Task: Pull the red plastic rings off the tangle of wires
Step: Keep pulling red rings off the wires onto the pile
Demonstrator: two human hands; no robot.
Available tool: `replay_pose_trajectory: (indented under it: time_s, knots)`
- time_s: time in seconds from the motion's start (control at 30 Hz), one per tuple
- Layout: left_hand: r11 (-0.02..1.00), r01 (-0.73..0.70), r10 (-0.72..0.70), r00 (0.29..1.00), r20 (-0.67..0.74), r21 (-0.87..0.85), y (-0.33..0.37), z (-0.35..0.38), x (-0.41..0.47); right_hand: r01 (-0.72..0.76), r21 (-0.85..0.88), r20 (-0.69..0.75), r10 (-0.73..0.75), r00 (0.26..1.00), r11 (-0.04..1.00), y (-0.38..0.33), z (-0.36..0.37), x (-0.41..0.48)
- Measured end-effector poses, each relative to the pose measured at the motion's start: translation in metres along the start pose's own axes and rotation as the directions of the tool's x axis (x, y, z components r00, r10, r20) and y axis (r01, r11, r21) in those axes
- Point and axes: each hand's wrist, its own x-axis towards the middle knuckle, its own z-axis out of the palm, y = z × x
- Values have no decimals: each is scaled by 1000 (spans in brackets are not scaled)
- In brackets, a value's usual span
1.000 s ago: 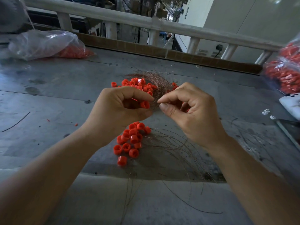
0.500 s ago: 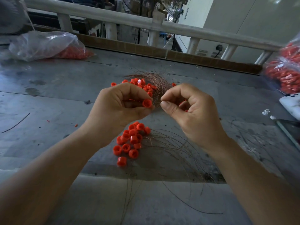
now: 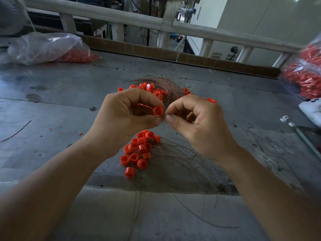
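Head view: left hand [image 3: 128, 115] pinches a ring [image 3: 157, 110], likely light and stiff, by its sides; right hand [image 3: 199, 122] pinches thin, probably springy wire [image 3: 169, 94] beside it.

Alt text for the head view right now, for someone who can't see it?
The left hand pinches a red ring while the right hand pinches a strand from the wire tangle right beside it, above a grey table. A pile of loose rings lies below the hands.
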Motion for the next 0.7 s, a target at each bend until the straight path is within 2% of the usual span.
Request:
replay_pose_trajectory:
  time_s: [0.23,0.4,0.7]
  knots:
    - [998,5,-3,1000,25,-69,0,-1,0,-17,16,-5,17,1000,1000,-3,-3,-1]
    - [946,95,-57,990,128,-309,-2,-6,2,-21,25,-38,22,999,999,-3,-7,2]
    - [952,73,-32,989,142,-297,-2,-8,2,-19,3,-27,19,999,1000,-5,-9,1]
